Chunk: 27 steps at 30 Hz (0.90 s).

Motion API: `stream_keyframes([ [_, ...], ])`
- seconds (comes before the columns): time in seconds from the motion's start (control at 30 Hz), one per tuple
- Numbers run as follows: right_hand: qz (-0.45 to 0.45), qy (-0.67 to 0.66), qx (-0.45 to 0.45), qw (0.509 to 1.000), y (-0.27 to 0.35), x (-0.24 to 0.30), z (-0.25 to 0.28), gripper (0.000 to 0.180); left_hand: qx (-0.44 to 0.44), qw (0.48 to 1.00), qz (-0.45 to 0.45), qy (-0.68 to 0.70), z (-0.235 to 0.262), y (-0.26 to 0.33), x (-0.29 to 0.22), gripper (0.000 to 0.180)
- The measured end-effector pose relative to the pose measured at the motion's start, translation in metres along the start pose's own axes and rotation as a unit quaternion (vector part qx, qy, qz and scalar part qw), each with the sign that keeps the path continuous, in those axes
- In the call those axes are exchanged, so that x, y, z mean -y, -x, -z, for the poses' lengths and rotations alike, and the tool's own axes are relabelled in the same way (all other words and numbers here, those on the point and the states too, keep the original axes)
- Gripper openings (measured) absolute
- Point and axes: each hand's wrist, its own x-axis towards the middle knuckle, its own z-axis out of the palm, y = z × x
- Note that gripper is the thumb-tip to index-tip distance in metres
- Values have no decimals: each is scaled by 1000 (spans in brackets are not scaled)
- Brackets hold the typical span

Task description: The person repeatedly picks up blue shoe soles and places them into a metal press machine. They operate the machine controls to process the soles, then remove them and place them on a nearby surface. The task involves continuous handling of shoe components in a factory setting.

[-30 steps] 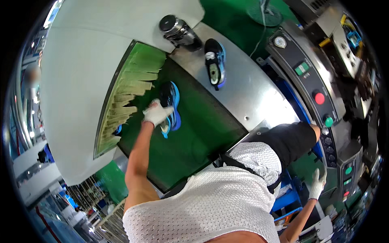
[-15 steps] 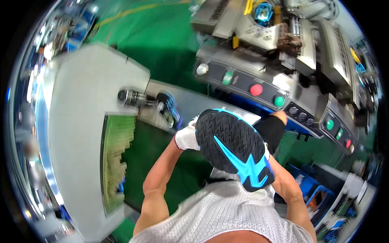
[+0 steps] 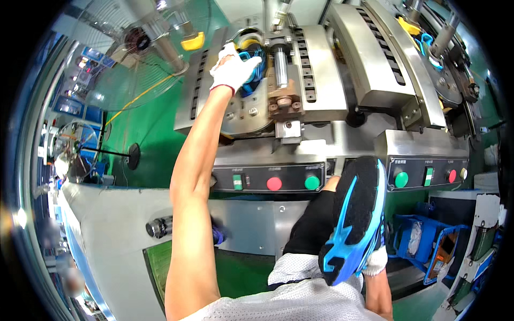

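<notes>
My left hand (image 3: pixel 234 68), in a white knit glove, reaches far forward to a black-and-blue shoe (image 3: pixel 256 63) seated in the metal machine. Its thumb lies across the shoe while the fingers curl at the shoe's left side, so the hand appears closed on it. In my right hand (image 3: pixel 376 261), also gloved, is a second sports shoe (image 3: pixel 356 219) with a black and bright blue sole. It is held close to my body at the right, sole turned up toward me. Most of the right fingers are hidden behind this shoe.
Below the machine, a control panel (image 3: pixel 254 179) carries red and green buttons. A similar panel (image 3: pixel 423 174) sits to the right. A metal cylinder (image 3: pixel 281 67) stands beside the seated shoe. At left are a pale grey housing (image 3: pixel 107 230) and a fan (image 3: pixel 134 43); a blue basket (image 3: pixel 417 235) is lower right.
My left hand has left the held shoe and stretched forward to the shoe in the machine. The held shoe has moved right, now in my right hand alone. The view has turned toward the machine.
</notes>
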Motion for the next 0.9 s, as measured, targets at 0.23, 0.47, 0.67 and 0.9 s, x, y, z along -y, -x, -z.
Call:
stream_keyframes([
  [0.23,71,73,-96,990,49,12,20,112,83,994,42,-49,-30,-70,20,88],
  [0.47,-44,19,-269,962,47,-4,56,40,-137,988,-29,57,101,32,28,86],
  [0.67,60,187,-236,952,-22,0,-8,28,-154,955,55,247,153,283,72,62],
  [0.9,105,316,-53,942,-221,39,-209,28,-13,971,145,187,83,486,125,52],
])
